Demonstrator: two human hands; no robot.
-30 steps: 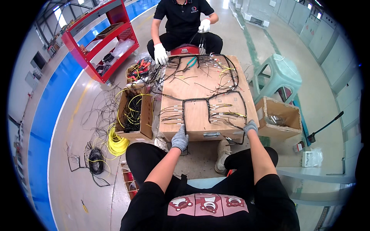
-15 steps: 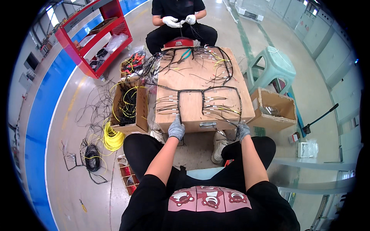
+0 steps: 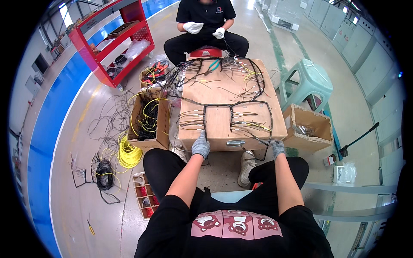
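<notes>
The smooth grey floor (image 3: 107, 223) carries a glossy blue strip (image 3: 43, 150) at far left, edged by a white line. Next stand a red metal cart (image 3: 103, 64) with a perforated panel, a round coil of yellow cable (image 3: 129, 157) and a cardboard box (image 3: 163, 122) of tangled black and yellow wire. Centrally, a flat, pale plywood case (image 3: 211, 92) bears the black wiring harness (image 3: 218, 105), its bundled branches bent into angular loops with thin, white-tagged ends. The left hand (image 3: 201, 145), in a grey knit glove, is part-curled at the harness's left leg; its grip cannot be confirmed. A co-worker (image 3: 204, 15) sits beyond. The right hand (image 3: 278, 148), likewise gloved, is part-curled at the case's front right corner, beside the harness; whether it grips anything cannot be determined. Further right are an open cardboard carton (image 3: 303, 142) and a pale green plastic stool (image 3: 312, 79).
</notes>
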